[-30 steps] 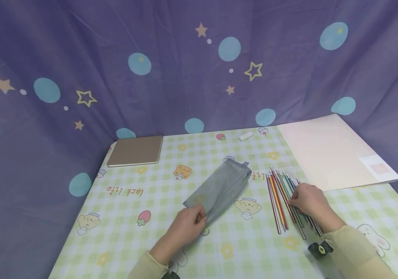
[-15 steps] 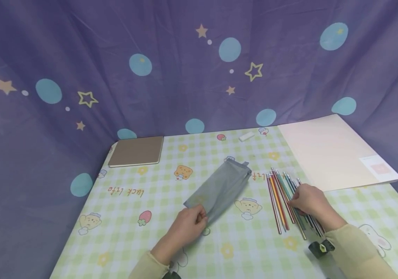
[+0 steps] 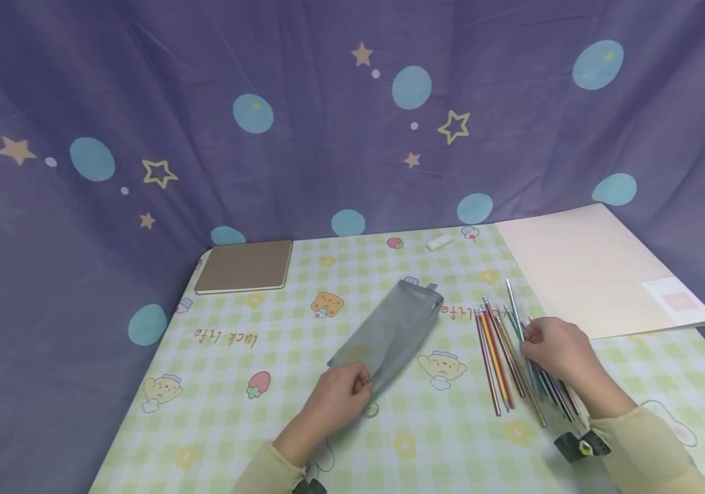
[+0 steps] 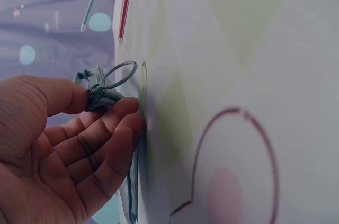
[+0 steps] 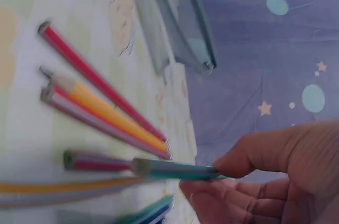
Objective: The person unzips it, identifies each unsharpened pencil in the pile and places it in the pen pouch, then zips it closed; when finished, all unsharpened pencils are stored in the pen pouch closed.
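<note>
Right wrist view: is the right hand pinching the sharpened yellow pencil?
No, the bare right hand pinches a slim teal pencil, while the sharpened yellow pencil lies on the green-and-white checked cloth.

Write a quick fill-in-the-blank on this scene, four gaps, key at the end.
1. In the head view, the left hand pinches the gray pouch by its ____ (near/far) end.
2. The right hand pinches a teal pencil between its ____ and fingers.
3. In the head view, the brown notebook lies to the ____ (left/right) of the pouch.
4. The white eraser lies close to the table's ____ (near/far) edge.

Missing words: near; thumb; left; far.
</note>
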`<state>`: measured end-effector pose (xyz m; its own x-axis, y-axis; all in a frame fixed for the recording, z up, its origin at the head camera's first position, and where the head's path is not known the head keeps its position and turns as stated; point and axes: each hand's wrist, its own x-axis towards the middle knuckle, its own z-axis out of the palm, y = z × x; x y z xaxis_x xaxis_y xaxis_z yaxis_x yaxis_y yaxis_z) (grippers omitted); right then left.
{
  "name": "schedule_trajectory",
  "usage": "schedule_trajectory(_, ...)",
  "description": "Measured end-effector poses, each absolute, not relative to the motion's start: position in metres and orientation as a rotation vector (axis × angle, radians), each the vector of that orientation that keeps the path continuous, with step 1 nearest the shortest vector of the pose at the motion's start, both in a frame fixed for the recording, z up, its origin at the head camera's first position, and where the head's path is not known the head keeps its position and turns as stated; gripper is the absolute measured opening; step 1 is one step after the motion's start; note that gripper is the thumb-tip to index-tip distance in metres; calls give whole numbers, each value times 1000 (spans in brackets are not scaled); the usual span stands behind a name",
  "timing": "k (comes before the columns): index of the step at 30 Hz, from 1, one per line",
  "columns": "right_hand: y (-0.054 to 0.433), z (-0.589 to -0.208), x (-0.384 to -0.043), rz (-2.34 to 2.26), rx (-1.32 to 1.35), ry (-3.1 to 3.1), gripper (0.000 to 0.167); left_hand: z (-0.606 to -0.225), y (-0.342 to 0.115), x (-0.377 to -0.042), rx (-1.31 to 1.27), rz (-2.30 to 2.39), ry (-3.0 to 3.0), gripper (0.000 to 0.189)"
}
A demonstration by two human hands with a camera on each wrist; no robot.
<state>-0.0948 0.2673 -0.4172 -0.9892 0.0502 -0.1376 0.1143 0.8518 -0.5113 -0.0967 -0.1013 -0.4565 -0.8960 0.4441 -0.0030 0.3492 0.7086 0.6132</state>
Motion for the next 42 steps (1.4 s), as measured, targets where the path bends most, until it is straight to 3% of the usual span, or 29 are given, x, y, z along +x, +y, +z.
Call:
schedule_trajectory(5, 256, -416, -96, -1133, 155, 2757, 29, -454, -98, -96, 621, 954, 2763, 9)
schedule_trajectory(19, 198, -431, -110, -2035, 86, 2080, 17, -454, -88, -95, 613, 958, 2779, 10)
schedule_trajectory(33, 137, -448, -120, -2169, 321, 1900, 22, -455, -83, -93, 649, 935, 2824, 13)
schedule_trajectory(42, 117, -457, -124, -2189, 368, 1860, 16, -457, -81, -92, 711, 941, 2861, 16)
